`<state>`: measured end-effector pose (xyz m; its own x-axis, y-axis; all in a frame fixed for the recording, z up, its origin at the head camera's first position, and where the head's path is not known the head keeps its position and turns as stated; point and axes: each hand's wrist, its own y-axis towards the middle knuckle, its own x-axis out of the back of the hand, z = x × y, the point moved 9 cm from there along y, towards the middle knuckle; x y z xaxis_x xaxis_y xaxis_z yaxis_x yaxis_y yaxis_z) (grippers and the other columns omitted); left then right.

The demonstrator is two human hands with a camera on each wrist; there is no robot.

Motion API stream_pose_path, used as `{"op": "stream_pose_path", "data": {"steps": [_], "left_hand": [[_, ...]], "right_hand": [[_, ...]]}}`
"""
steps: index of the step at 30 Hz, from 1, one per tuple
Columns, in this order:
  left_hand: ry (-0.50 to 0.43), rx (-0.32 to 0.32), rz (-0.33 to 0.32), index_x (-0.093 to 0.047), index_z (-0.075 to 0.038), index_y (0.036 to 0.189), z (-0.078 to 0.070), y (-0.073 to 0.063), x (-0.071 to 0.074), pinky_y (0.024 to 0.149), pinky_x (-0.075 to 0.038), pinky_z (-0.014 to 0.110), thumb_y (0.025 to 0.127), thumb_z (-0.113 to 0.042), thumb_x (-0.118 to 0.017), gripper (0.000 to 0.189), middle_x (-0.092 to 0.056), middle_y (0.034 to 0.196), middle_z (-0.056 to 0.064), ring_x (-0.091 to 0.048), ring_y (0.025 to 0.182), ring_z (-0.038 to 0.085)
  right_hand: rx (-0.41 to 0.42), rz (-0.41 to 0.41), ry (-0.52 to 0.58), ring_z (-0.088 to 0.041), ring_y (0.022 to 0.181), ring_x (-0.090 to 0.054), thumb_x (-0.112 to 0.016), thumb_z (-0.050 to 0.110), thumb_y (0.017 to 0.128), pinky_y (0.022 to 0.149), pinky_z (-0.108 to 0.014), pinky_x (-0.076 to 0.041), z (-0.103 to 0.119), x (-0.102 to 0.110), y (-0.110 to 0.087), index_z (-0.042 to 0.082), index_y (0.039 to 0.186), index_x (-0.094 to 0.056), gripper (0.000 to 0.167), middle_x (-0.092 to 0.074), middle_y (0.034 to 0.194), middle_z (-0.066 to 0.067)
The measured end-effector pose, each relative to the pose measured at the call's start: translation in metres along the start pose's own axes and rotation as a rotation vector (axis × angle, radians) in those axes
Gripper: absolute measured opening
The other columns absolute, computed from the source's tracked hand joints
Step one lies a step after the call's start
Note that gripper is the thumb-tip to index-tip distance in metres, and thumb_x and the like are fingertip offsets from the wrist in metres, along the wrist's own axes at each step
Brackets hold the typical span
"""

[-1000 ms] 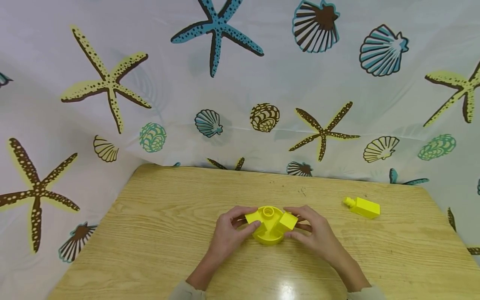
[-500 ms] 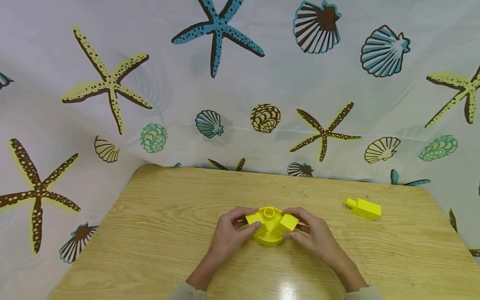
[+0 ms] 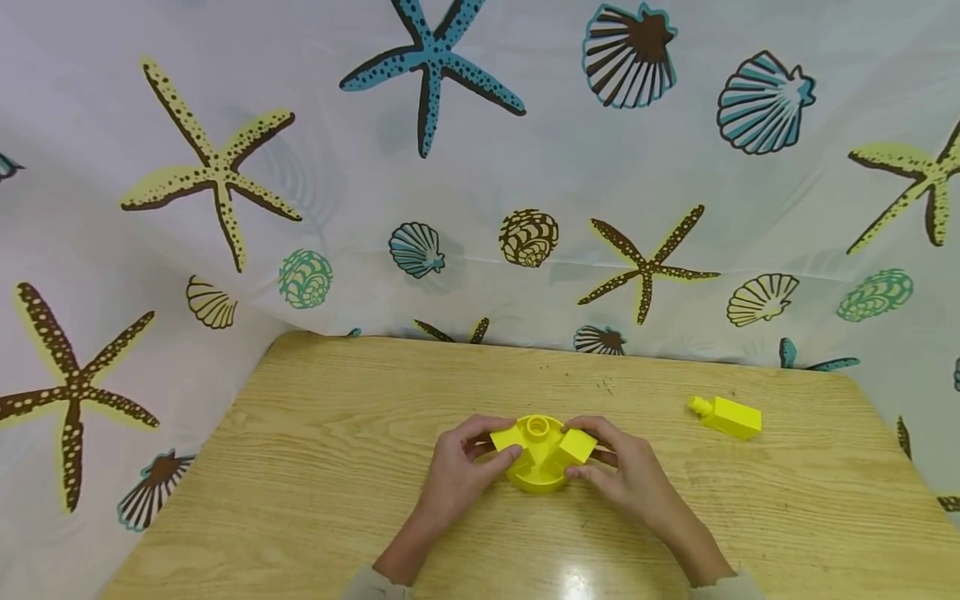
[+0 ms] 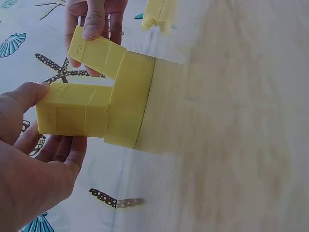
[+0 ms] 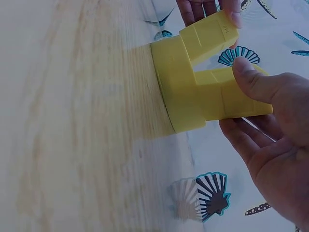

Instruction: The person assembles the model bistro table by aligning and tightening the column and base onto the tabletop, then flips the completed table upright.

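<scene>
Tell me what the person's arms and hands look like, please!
The left hand and right hand are bare: no gloves, and no rings that I can see on the fingers. The left sleeve and right sleeve look plain and pale greyish-beige. Only their ends show.

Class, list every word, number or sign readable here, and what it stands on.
"151" (apparently), on the right yellow block, in the right hand.
Digits on the left yellow block, in the left hand: too blurred to read surely.
Dark marks on the table: too small to read.
</scene>
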<state>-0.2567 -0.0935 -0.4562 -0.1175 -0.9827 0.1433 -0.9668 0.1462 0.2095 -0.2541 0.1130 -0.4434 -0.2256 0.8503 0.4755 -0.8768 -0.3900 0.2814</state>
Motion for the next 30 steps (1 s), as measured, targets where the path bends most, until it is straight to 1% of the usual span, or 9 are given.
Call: {"op": "stream_pose_path", "data": {"steps": [7, 10, 12, 14, 17, 21, 24, 27, 30], "left_hand": [[0.005, 0.006, 0.005, -0.071, -0.002, 0.121, -0.003, 0.0, -0.001, 0.1, -0.055, 0.034, 0.091, -0.005, -0.078, 0.031, -0.068, 0.121, 0.011, -0.065, 0.114, 0.028], [0.037, 0.005, 0.012, -0.07, -0.001, 0.124, -0.006, -0.001, -0.001, 0.102, -0.055, 0.035, 0.092, -0.006, -0.078, 0.033, -0.067, 0.123, 0.013, -0.064, 0.117, 0.029], [0.094, -0.018, 0.008, -0.07, -0.002, 0.125, -0.011, -0.002, -0.002, 0.102, -0.054, 0.036, 0.093, -0.008, -0.077, 0.033, -0.067, 0.124, 0.012, -0.064, 0.118, 0.028], [0.182, -0.056, -0.005, -0.071, -0.005, 0.124, -0.02, -0.004, -0.002, 0.101, -0.055, 0.04, 0.093, -0.009, -0.078, 0.033, -0.067, 0.123, 0.009, -0.063, 0.119, 0.027], [0.351, -0.15, -0.036, -0.073, -0.006, 0.121, -0.038, -0.009, -0.008, 0.1, -0.056, 0.043, 0.091, -0.007, -0.079, 0.031, -0.065, 0.125, 0.007, -0.062, 0.12, 0.027], [0.541, -0.249, -0.055, -0.074, -0.005, 0.118, -0.062, -0.019, -0.023, 0.098, -0.057, 0.04, 0.088, -0.006, -0.082, 0.031, -0.06, 0.129, 0.009, -0.058, 0.123, 0.03], [0.606, -0.287, -0.04, -0.074, -0.006, 0.119, -0.072, -0.025, -0.039, 0.094, -0.058, 0.035, 0.087, -0.007, -0.083, 0.033, -0.059, 0.13, 0.008, -0.057, 0.123, 0.028], [0.592, -0.298, -0.006, -0.073, -0.004, 0.121, -0.075, -0.026, -0.056, 0.092, -0.059, 0.03, 0.087, -0.005, -0.083, 0.036, -0.06, 0.128, 0.006, -0.061, 0.119, 0.024], [0.555, -0.271, 0.032, -0.07, -0.002, 0.126, -0.071, -0.023, -0.071, 0.091, -0.059, 0.027, 0.088, -0.006, -0.082, 0.04, -0.061, 0.126, 0.005, -0.063, 0.115, 0.021]], "right_hand": [[-0.013, 0.016, 0.01, -0.034, 0.128, -0.059, -0.08, 0.008, 0.089, 0.093, -0.031, -0.058, -0.002, -0.001, -0.001, 0.005, 0.136, -0.06, 0.052, -0.062, 0.138, -0.016], [-0.019, 0.024, 0.004, -0.032, 0.128, -0.059, -0.08, 0.014, 0.091, 0.094, -0.031, -0.058, -0.002, -0.001, -0.001, 0.007, 0.139, -0.059, 0.053, -0.06, 0.141, -0.015], [-0.013, 0.023, 0.009, -0.031, 0.127, -0.06, -0.08, 0.018, 0.092, 0.095, -0.033, -0.057, 0.0, 0.001, -0.003, 0.01, 0.141, -0.058, 0.054, -0.06, 0.141, -0.015], [-0.002, 0.007, 0.015, -0.03, 0.126, -0.061, -0.078, 0.021, 0.093, 0.096, -0.036, -0.057, 0.003, 0.007, -0.005, 0.012, 0.14, -0.058, 0.052, -0.061, 0.14, -0.014], [0.009, -0.049, 0.019, -0.028, 0.123, -0.064, -0.076, 0.019, 0.095, 0.098, -0.039, -0.056, 0.005, 0.022, -0.01, 0.012, 0.137, -0.061, 0.045, -0.064, 0.135, -0.008], [0.001, -0.136, -0.04, -0.025, 0.12, -0.065, -0.073, 0.015, 0.097, 0.1, -0.035, -0.055, 0.001, 0.05, -0.018, 0.01, 0.131, -0.064, 0.035, -0.067, 0.13, -0.005], [-0.014, -0.189, -0.099, -0.025, 0.121, -0.064, -0.072, 0.014, 0.098, 0.1, -0.03, -0.054, -0.006, 0.071, -0.026, 0.008, 0.13, -0.065, 0.033, -0.067, 0.129, -0.006], [-0.019, -0.243, -0.159, -0.021, 0.12, -0.063, -0.072, 0.011, 0.098, 0.099, -0.022, -0.052, -0.013, 0.092, -0.034, 0.006, 0.129, -0.065, 0.032, -0.067, 0.128, -0.009], [-0.017, -0.3, -0.219, -0.006, 0.118, -0.06, -0.073, 0.008, 0.097, 0.097, -0.013, -0.049, -0.022, 0.112, -0.04, 0.003, 0.129, -0.065, 0.034, -0.068, 0.127, -0.012]]}}
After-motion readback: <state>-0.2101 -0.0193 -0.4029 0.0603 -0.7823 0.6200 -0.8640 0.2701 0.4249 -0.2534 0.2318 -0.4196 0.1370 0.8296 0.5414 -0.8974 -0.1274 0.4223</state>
